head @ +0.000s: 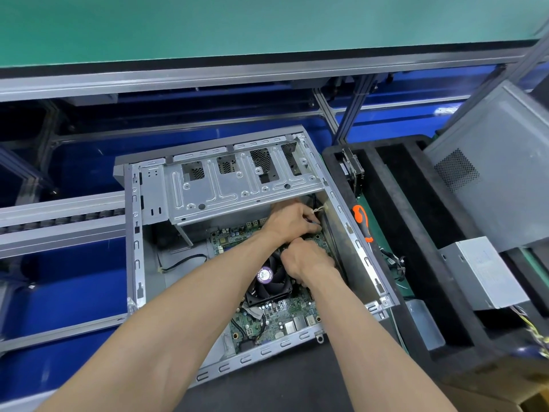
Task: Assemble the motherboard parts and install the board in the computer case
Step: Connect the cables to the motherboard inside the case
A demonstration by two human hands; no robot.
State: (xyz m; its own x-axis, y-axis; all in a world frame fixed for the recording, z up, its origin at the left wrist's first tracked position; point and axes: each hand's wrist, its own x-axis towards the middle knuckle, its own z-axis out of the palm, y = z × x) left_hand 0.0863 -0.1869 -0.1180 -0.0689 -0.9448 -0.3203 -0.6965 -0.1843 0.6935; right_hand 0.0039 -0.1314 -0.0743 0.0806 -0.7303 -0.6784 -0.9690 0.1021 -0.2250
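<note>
The open grey computer case (135,233) lies on its side with the green motherboard (276,318) seated inside. A black CPU fan (269,282) with a purple label sits on the board. My left hand (289,221) reaches under the drive cage (237,179) and pinches a thin cable with a white end (317,210) by the case's right wall. My right hand (306,263) lies just in front of it, fingers curled down onto the board's right edge. What the right fingers hold is hidden.
An orange-handled screwdriver (363,223) lies in the black foam tray (416,248) to the right of the case. A silver power supply (487,272) and a grey case panel (499,173) sit further right. A roller conveyor (59,217) runs on the left.
</note>
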